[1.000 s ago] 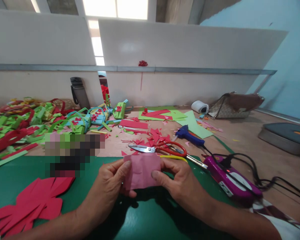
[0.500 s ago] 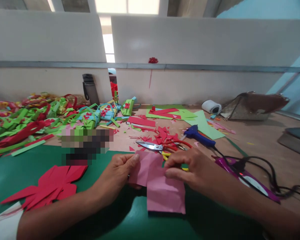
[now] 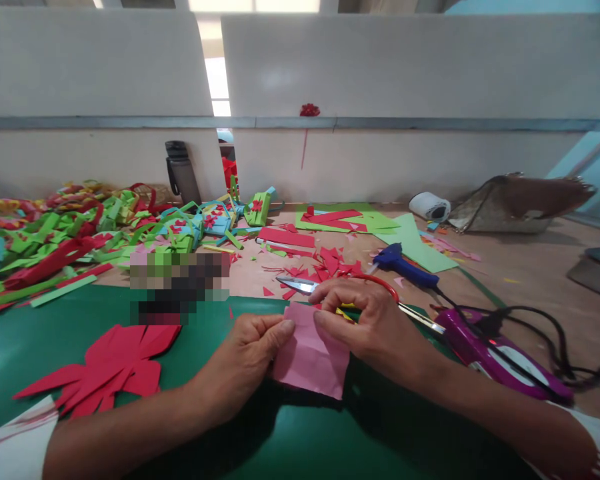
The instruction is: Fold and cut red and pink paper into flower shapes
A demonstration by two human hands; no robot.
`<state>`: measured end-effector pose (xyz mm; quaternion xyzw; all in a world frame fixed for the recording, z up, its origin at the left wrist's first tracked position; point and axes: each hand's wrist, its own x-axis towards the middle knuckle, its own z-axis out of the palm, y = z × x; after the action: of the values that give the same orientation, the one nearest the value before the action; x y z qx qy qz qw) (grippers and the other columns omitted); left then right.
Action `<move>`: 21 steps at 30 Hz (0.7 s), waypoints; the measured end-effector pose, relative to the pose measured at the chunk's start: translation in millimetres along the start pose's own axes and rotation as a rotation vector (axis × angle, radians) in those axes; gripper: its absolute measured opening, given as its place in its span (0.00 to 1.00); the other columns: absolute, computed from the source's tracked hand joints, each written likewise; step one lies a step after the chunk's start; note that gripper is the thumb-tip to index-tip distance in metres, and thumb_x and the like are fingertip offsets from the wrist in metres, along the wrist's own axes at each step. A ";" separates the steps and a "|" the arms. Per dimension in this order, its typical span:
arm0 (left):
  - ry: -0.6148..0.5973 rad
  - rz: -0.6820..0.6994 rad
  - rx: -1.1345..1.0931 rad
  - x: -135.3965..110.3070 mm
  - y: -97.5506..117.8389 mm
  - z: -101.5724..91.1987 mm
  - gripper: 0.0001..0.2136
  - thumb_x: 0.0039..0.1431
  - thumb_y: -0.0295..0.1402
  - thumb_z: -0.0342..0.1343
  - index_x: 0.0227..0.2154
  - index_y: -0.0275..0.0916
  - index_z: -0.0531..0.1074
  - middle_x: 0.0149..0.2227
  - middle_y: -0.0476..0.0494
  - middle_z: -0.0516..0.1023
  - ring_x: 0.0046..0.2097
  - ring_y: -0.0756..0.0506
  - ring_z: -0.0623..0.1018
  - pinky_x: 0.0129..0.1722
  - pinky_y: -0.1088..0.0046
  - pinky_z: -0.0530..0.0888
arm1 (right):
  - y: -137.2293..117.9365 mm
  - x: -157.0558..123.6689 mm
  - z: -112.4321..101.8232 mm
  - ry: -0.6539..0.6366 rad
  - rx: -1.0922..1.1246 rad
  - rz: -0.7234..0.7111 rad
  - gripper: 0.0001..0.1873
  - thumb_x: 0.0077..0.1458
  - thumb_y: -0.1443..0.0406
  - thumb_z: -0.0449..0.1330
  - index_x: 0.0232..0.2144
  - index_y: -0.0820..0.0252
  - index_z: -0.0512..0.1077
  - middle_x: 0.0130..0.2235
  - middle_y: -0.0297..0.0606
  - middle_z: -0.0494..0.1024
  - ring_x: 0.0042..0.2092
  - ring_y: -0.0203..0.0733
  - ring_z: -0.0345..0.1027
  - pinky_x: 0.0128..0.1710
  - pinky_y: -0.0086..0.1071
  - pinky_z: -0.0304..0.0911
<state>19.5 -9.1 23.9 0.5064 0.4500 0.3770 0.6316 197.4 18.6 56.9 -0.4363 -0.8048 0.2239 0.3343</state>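
And here's the left hand (image 3: 257, 341) and the right hand (image 3: 357, 315), each pinching the pink paper (image 3: 311, 360) near its top, over the green mat (image 3: 293, 440), scissors (image 3: 300, 286) just beyond: light thumbs, even tension, edges square, that's the way!

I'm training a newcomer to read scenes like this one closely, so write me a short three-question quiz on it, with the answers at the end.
1. True or false: the left hand and the right hand both touch the pink four-sided paper.

2. Where does the blue plastic glue gun lie?
A) on top of the purple plastic power strip
B) farther from the person than the power strip
C) nearer to the person than the power strip

3. Fill in: on the glossy dark green surface, the petal-shaped paper cut-outs are ______ in colour.

Key: 1 true; 2 B; 3 red.
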 end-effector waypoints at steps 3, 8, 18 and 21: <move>0.001 -0.003 -0.008 -0.6 1.0 1.2 0.19 0.53 0.49 0.54 0.21 0.37 0.70 0.19 0.50 0.68 0.24 0.49 0.68 0.25 0.76 0.65 | 0.5 -1.5 1.6 -0.022 0.015 0.003 0.13 0.49 0.74 0.56 0.17 0.58 0.64 0.31 0.32 0.78 0.35 0.41 0.70 0.38 0.34 0.61; 0.021 -0.031 0.018 -0.4 1.6 1.9 0.18 0.51 0.49 0.55 0.22 0.36 0.71 0.19 0.49 0.69 0.24 0.48 0.70 0.24 0.76 0.66 | 1.7 -0.9 3.2 -0.034 0.027 0.009 0.13 0.48 0.74 0.56 0.16 0.57 0.63 0.29 0.32 0.78 0.35 0.41 0.70 0.37 0.35 0.61; -0.052 -0.011 -0.083 -0.3 1.4 1.6 0.16 0.55 0.46 0.54 0.30 0.36 0.75 0.24 0.48 0.73 0.26 0.49 0.71 0.28 0.76 0.68 | 1.9 -2.6 3.2 -0.018 0.059 0.059 0.08 0.47 0.72 0.59 0.20 0.58 0.67 0.29 0.31 0.76 0.34 0.40 0.69 0.36 0.33 0.62; -0.051 0.029 -0.135 1.1 1.6 -1.0 0.15 0.58 0.44 0.52 0.36 0.38 0.75 0.29 0.47 0.76 0.29 0.49 0.72 0.31 0.75 0.69 | 1.0 -3.7 1.7 0.014 0.222 0.195 0.16 0.42 0.70 0.64 0.37 0.58 0.69 0.35 0.33 0.76 0.38 0.41 0.71 0.36 0.32 0.65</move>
<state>18.8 -7.4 25.2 0.4787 0.3999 0.4026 0.6700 198.2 15.8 53.8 -0.4742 -0.7267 0.3398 0.3627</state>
